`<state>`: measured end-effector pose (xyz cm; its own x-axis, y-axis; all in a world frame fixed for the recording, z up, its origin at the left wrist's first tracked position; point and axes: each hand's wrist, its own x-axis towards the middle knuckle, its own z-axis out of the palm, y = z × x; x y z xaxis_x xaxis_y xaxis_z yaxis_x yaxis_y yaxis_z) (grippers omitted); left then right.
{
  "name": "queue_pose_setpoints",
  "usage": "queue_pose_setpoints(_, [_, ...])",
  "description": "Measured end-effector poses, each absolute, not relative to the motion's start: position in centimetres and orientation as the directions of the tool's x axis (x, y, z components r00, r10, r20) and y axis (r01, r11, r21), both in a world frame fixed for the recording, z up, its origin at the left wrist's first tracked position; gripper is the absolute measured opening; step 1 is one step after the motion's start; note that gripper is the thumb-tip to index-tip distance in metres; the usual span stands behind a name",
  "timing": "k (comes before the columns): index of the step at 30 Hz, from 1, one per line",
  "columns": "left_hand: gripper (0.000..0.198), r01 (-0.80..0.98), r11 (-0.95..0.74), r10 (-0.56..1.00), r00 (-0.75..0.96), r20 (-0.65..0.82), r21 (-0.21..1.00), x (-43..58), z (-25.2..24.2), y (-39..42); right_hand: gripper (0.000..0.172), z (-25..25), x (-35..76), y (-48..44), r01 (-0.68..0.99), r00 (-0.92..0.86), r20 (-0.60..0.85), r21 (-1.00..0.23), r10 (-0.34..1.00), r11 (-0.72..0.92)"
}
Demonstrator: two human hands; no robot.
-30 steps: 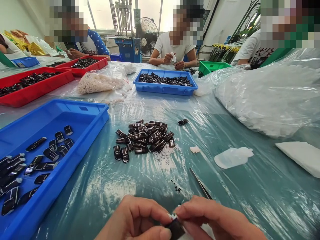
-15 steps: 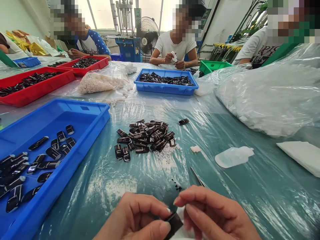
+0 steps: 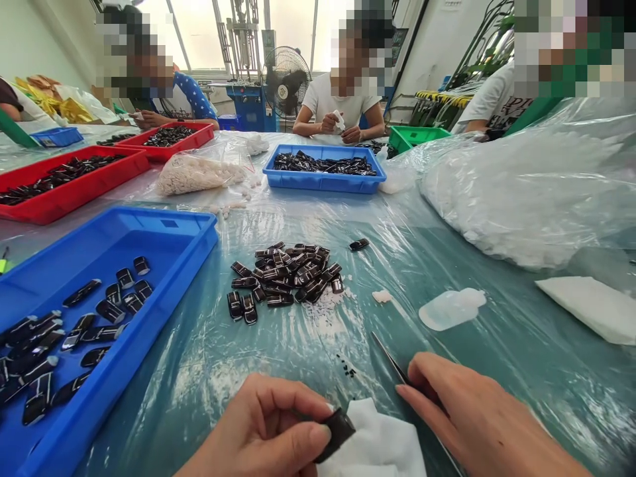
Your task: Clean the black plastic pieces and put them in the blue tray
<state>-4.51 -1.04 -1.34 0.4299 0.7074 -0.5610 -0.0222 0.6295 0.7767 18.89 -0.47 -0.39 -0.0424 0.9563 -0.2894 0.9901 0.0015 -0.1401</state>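
Observation:
My left hand [image 3: 263, 430] is closed, pinching a small glossy black plastic part [image 3: 336, 430] between thumb and fingers at the bottom centre. The part rests against a white cloth [image 3: 380, 444] lying on the table. My right hand [image 3: 467, 417] lies to the right, fingers curled over the metal tweezers [image 3: 390, 361], whose tips point up and left. A pile of the same black parts [image 3: 285, 275] sits on the plastic-covered table in front of me.
A blue tray [image 3: 163, 265] with several black parts stands at left. A clear squeeze bottle [image 3: 450, 308] lies at right, near a white pad [image 3: 591, 308] and a big plastic bag [image 3: 521, 192]. Farther off are red trays [image 3: 74, 185], another blue tray [image 3: 322, 180], and three seated people.
My right hand has let go of the black part and moved right onto the tweezers. The white cloth now shows under the part. My left hand keeps its hold.

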Motion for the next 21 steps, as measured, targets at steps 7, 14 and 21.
queue_pose_setpoints(7, [0.037, -0.066, 0.649, 0.696, 0.454, -0.556, 0.758, -4.6, -1.5, -1.0, 0.025, -0.2, 19.2, -0.2, 0.970, -0.036, -0.264, -0.240, 0.964, -0.029])
queue_pose_setpoints(14, [0.035, -0.119, 0.747, 0.620, 0.479, -0.621, 0.654, -4.7, -1.1, -0.5, 0.036, 2.0, 18.7, -0.5, 0.499, 0.093, -0.292, -0.814, 0.952, -0.299])
queue_pose_setpoints(21, [0.036, -0.150, 0.805, 0.543, 0.577, -0.610, 0.574, -4.8, -1.8, -0.4, 0.029, 3.4, 17.3, -0.8, -0.149, 0.196, -0.332, -0.940, 0.923, -0.307])
